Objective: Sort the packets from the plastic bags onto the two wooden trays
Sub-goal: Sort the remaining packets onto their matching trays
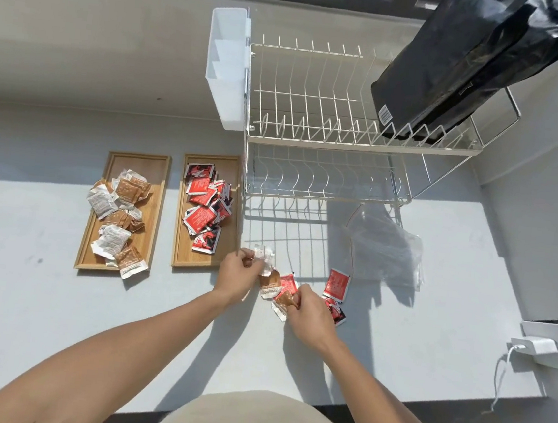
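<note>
The sort is near its end. The left tray (158,198) carries a heap of brown-and-white packets (118,208), and the right tray (180,235), just beside it, carries the red packets (206,203). Only a small cluster is left loose on the grey counter (55,291) in front of the dish rack (331,130), with an emptied clear plastic bag (390,254) lying crumpled to the right of it.

The left hand (238,272) is closed on a white-backed packet (264,256), lifted just off the pile. The right hand (311,313) pinches a brown packet (285,299) between thumb and fingers — though whether it holds one packet or two is hard to tell, since its fingers cover the edge. Under and beside that hand lie a few loose red packets (337,284).

So the step in hand is gathering the last brown packets. The next move, as I judge it, calls for carrying both across the right tray to the left one and dropping them there without dragging a red packet along — then coming back for the reds.
</note>
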